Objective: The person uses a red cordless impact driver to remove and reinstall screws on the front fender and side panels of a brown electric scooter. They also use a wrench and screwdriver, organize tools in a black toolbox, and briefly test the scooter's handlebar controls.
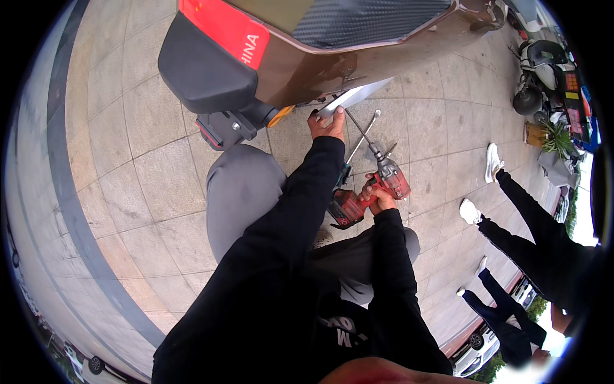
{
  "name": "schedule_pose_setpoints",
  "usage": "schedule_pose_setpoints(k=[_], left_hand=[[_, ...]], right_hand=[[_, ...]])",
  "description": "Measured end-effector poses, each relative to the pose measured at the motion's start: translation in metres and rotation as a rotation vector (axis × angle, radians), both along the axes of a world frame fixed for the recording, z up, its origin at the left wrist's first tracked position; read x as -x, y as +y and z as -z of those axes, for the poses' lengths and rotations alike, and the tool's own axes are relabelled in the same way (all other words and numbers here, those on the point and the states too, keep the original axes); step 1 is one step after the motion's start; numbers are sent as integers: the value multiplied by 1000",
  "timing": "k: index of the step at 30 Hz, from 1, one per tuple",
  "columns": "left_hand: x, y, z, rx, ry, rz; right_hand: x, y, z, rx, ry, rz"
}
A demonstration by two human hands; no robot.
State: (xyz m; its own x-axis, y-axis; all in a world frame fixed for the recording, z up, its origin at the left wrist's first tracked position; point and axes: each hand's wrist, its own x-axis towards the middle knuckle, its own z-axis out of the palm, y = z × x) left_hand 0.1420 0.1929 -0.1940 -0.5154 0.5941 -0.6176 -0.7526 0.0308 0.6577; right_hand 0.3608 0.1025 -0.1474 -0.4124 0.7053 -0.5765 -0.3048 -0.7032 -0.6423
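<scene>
Black top: nearest the camera, filling 6 o'clock, both sleeves running inward.
Right hand: just off centre toward 3 o'clock, wrapped around the grip of a red power driver.
Red power driver: at 3 o'clock, its long bit pointing toward 11 o'clock, ending near the left thumb.
Left hand: at 12 o'clock, thumb and fingers at the edge of a pale panel; cannot tell whether they clamp it.
Pale panel: at 1 o'clock, beside the scooter's lower side.
Silver-shafted tool: at 1 o'clock, slanting behind the driver's bit.
Brown scooter: spanning 11 to 1 o'clock.
Grey knee: at 9 o'clock.
Bystander's white shoes: at 3 o'clock.
Potted plant: between 2 and 3 o'clock.
</scene>
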Motion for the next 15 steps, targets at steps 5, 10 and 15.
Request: schedule_pose_setpoints(k=[5,10,15], left_hand=[[5,5,-7,42,-61,27],[16,-1,-39,77,-48,123],[16,1,-40,92,6,147]], right_hand=[[-7,1,13,-2,42,-3],[-10,0,18,47,80,5],[-9,-2,25,50,98,16]])
